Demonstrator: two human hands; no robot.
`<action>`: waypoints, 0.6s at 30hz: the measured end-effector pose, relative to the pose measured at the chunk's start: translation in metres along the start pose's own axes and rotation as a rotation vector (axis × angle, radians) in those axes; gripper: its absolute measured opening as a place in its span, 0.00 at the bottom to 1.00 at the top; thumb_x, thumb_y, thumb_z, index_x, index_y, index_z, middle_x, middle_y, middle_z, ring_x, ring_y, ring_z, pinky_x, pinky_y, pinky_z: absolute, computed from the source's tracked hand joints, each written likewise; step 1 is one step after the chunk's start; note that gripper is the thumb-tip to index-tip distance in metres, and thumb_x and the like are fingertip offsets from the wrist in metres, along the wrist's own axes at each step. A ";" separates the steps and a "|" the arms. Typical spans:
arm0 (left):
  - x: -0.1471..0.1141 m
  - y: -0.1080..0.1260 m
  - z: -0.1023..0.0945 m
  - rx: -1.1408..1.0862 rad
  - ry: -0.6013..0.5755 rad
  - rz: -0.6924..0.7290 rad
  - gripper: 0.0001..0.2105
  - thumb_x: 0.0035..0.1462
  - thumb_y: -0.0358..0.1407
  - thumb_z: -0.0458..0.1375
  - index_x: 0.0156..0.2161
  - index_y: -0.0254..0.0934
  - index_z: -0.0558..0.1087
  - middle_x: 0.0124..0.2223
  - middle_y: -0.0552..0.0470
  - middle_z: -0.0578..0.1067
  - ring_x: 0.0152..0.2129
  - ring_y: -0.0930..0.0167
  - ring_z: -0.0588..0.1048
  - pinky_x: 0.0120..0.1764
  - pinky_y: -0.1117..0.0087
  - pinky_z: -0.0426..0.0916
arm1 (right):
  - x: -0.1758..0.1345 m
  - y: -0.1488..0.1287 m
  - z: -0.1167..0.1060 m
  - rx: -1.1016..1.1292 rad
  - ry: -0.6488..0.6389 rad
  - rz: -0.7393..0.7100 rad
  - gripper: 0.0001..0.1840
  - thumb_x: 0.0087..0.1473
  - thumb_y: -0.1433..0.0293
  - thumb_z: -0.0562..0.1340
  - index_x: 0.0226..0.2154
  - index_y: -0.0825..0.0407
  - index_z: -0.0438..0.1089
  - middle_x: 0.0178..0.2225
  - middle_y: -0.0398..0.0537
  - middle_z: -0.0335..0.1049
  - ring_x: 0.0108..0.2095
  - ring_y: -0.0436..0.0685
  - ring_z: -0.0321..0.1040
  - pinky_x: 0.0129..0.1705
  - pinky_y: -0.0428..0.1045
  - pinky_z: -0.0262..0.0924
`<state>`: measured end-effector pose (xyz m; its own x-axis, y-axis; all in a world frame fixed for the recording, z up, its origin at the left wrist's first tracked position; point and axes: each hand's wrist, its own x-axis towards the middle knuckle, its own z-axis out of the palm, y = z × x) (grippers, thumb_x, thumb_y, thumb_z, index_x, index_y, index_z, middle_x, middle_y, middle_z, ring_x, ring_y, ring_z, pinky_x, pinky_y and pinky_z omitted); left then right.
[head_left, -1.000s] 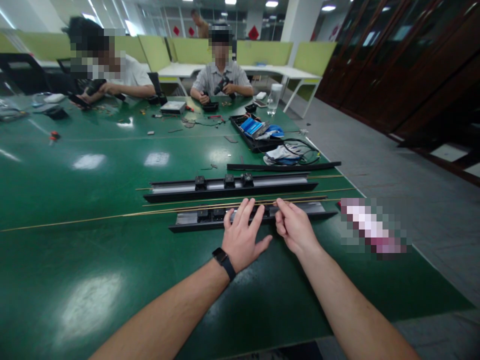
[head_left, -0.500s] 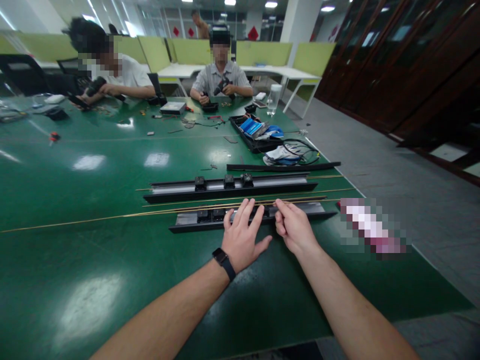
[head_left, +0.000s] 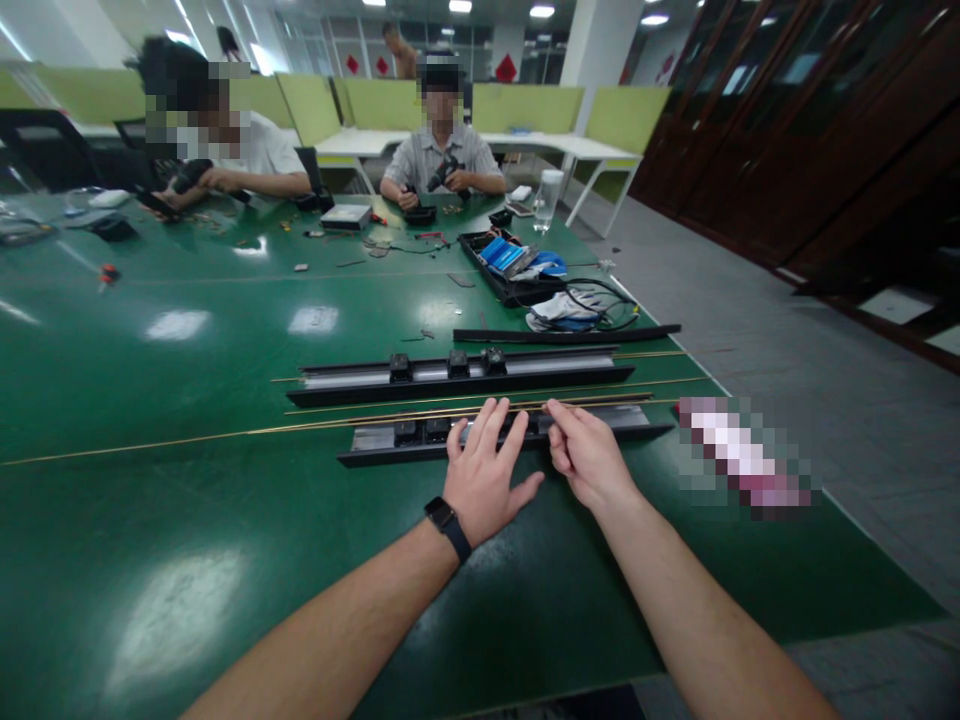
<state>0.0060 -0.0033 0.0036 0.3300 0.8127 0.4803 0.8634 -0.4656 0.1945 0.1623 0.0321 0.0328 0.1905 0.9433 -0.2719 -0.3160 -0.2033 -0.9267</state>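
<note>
My left hand, with a dark watch at the wrist, lies with fingers spread over thin brass rods and the near black rail. Its fingertips rest at the rods. Close by on the right, my right hand is closed in a pinch at the rods, with thumb and index finger together on one of them. Several black blocks sit in the near rail's channel, partly covered by my left hand. Beyond the rods lies a second black rail carrying 3 black blocks.
A black strip lies farther back, with gloves and cable and a black tray behind. A pixelated pink item is near the right table edge. Two people sit across the green table, each holding a drill.
My right hand has shifted very slightly left along the rods. My left hand has stayed where it was, fingers still spread.
</note>
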 end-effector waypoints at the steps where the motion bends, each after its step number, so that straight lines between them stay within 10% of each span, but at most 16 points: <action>1: 0.000 0.000 0.000 0.002 0.000 0.001 0.34 0.60 0.53 0.55 0.67 0.43 0.59 0.71 0.45 0.54 0.68 0.59 0.52 0.64 0.51 0.48 | 0.000 0.001 0.000 -0.005 -0.003 -0.001 0.19 0.47 0.57 0.72 0.33 0.53 0.69 0.15 0.36 0.62 0.09 0.43 0.50 0.09 0.39 0.38; 18: -0.001 0.000 0.001 0.014 0.011 0.009 0.34 0.60 0.53 0.55 0.67 0.42 0.59 0.71 0.45 0.55 0.68 0.59 0.54 0.63 0.51 0.50 | 0.002 0.002 -0.002 0.026 0.012 -0.015 0.18 0.49 0.58 0.71 0.32 0.53 0.68 0.15 0.36 0.62 0.08 0.43 0.50 0.08 0.39 0.38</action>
<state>0.0062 -0.0034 0.0022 0.3339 0.8045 0.4913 0.8655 -0.4681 0.1783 0.1640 0.0330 0.0303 0.2068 0.9428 -0.2614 -0.3366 -0.1823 -0.9238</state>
